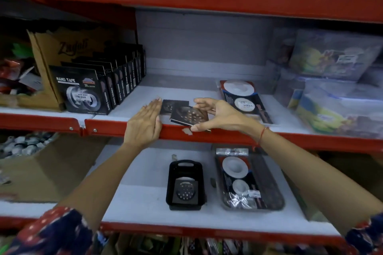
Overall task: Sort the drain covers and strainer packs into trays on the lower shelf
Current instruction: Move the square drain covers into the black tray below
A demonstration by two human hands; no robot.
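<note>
On the middle shelf my right hand (217, 115) grips a square metal drain cover (187, 117) by its right edge, tilted at the shelf's front lip. A second drain cover (169, 105) lies flat behind it. My left hand (146, 124) rests flat, fingers together, against that cover's left side. A strainer pack (243, 99) lies to the right on the same shelf. On the lower shelf a small black tray (185, 166) holds one drain cover (185, 190). Beside it a clear tray (275, 198) holds another strainer pack (238, 178).
Black nano tape boxes (83, 91) stand in a row at the left of the middle shelf, in front of a cardboard box (51, 47). Plastic-wrapped goods (335, 89) fill the right side. A cardboard box (41, 170) sits at the lower left. Red shelf edges (228, 135) run across.
</note>
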